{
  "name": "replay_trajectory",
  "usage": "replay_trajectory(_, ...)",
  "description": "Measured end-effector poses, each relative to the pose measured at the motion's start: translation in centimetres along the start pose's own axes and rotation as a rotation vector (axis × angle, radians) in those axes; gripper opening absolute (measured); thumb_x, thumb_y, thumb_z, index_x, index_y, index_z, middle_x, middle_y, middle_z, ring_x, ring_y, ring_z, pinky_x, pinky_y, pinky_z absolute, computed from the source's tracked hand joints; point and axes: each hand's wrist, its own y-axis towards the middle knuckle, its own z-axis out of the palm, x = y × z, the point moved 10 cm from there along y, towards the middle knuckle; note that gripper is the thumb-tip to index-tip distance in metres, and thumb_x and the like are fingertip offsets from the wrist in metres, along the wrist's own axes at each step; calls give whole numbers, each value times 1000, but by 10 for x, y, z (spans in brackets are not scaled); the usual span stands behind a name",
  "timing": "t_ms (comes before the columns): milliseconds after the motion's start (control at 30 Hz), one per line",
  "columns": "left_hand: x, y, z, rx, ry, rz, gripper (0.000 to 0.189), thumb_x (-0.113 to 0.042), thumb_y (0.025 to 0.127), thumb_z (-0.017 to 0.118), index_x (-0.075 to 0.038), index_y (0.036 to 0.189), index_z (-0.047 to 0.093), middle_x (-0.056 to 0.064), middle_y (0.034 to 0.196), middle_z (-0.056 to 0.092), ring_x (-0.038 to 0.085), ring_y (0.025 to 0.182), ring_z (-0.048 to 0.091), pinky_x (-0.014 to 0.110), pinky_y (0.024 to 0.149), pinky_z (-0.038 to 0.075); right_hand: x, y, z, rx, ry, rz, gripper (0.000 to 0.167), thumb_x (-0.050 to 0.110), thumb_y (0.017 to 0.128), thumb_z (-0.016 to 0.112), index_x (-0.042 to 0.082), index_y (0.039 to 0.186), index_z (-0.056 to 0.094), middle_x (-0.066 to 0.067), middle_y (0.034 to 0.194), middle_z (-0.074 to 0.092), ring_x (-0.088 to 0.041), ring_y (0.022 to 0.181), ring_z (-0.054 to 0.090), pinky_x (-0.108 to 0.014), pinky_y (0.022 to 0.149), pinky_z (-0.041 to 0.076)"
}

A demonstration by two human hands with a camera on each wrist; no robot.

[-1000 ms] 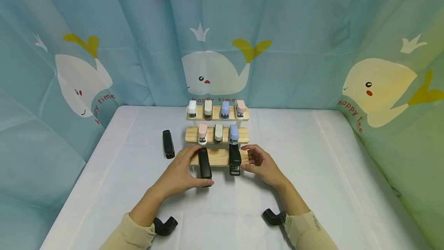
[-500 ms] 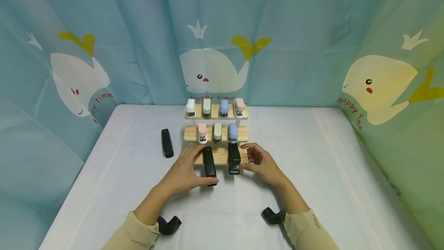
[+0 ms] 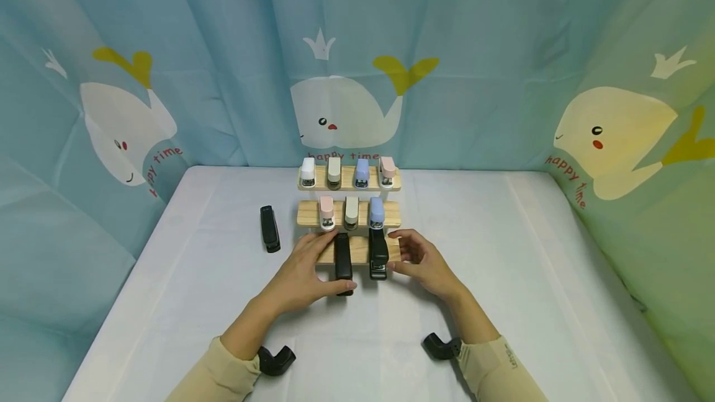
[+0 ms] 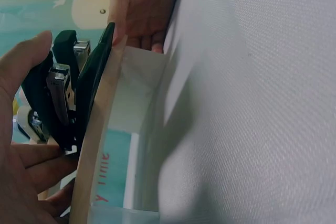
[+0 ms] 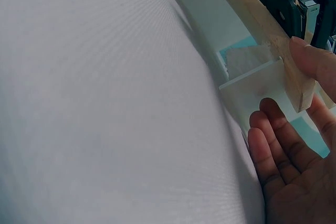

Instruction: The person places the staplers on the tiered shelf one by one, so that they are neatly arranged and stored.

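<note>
A tiered wooden display rack (image 3: 360, 249) holds staplers, with its lowest shelf nearest me. My left hand (image 3: 296, 278) grips a black stapler (image 3: 343, 256) over that shelf, thumb at its front end and fingertips at its back end. In the left wrist view the stapler's base (image 4: 94, 80) lies along the board. Another black stapler (image 3: 378, 254) stands on the shelf's right part. Beside it, my right hand (image 3: 423, 267) pinches the shelf's right end. In the right wrist view, the thumb is on the board (image 5: 265, 22) and the other fingers curve below and behind it.
Small staplers in pink, cream and blue stand on the middle shelf (image 3: 306, 214); the top shelf (image 3: 348, 177) bears several more, one white. A third black stapler (image 3: 270, 229) lies on the white table (image 3: 530, 278) left of the rack. A whale-print curtain (image 3: 475, 129) hangs behind.
My left hand has slid the black stapler to the right along the lowest shelf, closer to the other black one, and it is now straighter. The right hand stays at the shelf's end.
</note>
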Motion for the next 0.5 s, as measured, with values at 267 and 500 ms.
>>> replay_trajectory(267, 0, 1, 2, 13, -21, 9, 102, -76, 78, 75, -42, 162, 27, 3, 167, 33, 23, 155, 28, 63, 117, 38, 0, -1, 0, -2, -15, 18, 57, 4, 86, 82, 8, 137, 57, -11, 109, 58, -16, 91, 58, -23, 78, 52)
replay_trajectory(500, -1, 3, 2, 22, -13, 7, 102, -75, 81, 73, -36, 163, 28, 5, 165, 34, 25, 152, 33, 60, 117, 40, 0, 0, 1, 5, -8, 24, 57, 3, 87, 82, 8, 138, 57, -12, 108, 58, -16, 90, 57, -23, 78, 52)
